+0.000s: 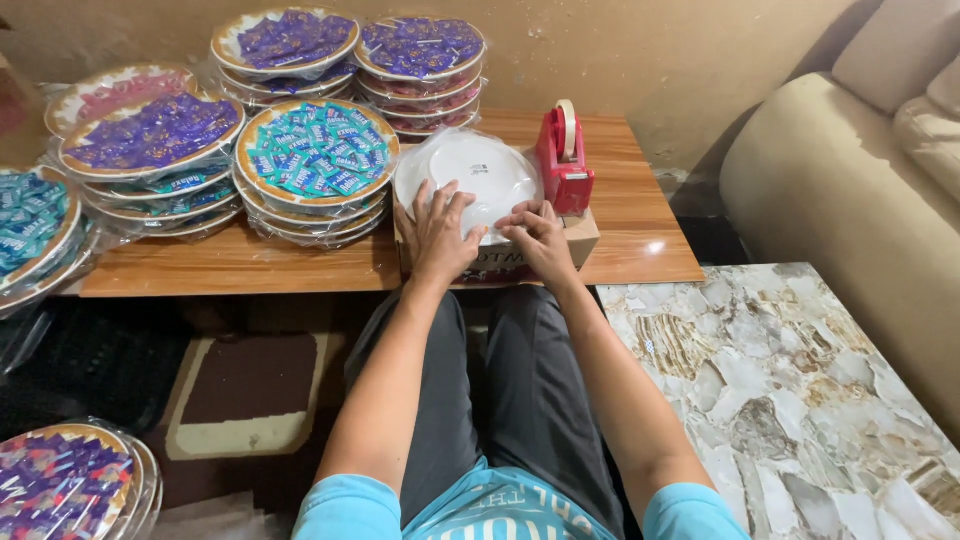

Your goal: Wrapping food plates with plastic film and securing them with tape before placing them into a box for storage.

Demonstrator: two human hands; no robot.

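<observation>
Wooden table [300, 262] against a beige wall, head view looking down at a seated person in dark trousers and a light blue shirt. Plate [466, 172], white, upside down and wrapped in clear film, sits on a small cardboard box [585, 238] at the table's front edge. Left hand [437, 232] lies flat on the plate's near left part, fingers spread, palm down, pressing the film, not closed around anything. Right hand [541, 238] is at the plate's near right rim, fingers curled down onto the wrap at the edge; whether it pinches film or tape cannot be told. So the plate is under and just ahead of both hands, mostly beyond the fingertips. Red tape dispenser [563, 160] stands on the box just right of the plate, touching or nearly touching its rim, just beyond the right hand. Left of the plate, stacks of wrapped plates: teal candies [317, 150] just beside it, purple candies [152, 135] further left, two more purple stacks [420, 48] behind by the wall. Another purple-candy plate [60, 480] on the floor bottom left. Marble-pattern table [790, 390] on the right, beige sofa [860, 170] beyond it
</observation>
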